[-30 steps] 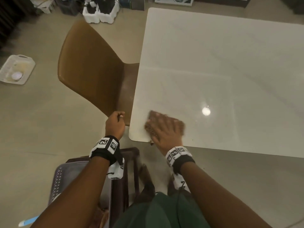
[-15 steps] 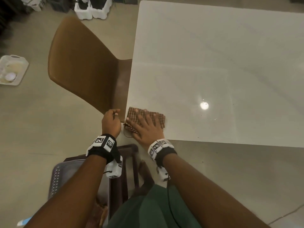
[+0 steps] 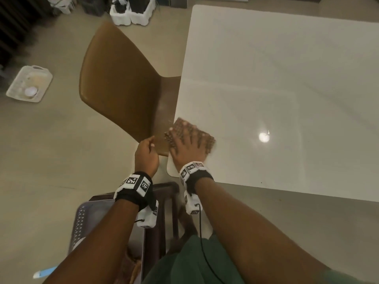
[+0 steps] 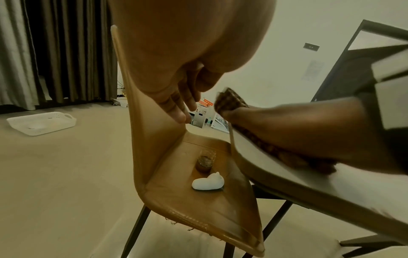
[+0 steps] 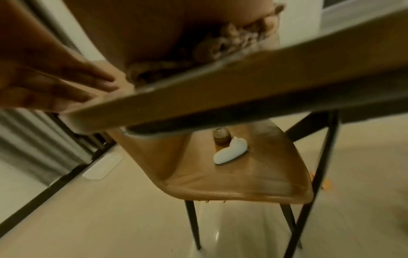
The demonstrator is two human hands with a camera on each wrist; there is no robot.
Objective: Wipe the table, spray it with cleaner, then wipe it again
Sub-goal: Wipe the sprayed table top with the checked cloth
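Right hand [image 3: 189, 147] flat, fingers spread, pressing the brown cloth [image 3: 192, 134] onto the near left corner of the table [image 3: 287, 78], unwiped top stretching away ahead and to the right. Left hand [image 3: 146, 153] loosely curled just beside that corner, holding nothing, off the table edge.

The glossy white stone counter [image 3: 276, 83] carries a brown waffle-weave cloth [image 3: 185, 130] with a grid of small raised squares. Beside it, the tan leather chair [image 3: 119, 83] has black metal legs and a darker brown seat. On that seat sit a plain white cat-shaped figurine [image 4: 207, 182] and a clear small glass [image 4: 206, 159] with a dark brown base. The white perforated plastic basket [image 3: 29, 84] lies on the beige floor [image 3: 51, 150]. Black wristbands [image 3: 135, 191] bear black-and-white square marker patterns.
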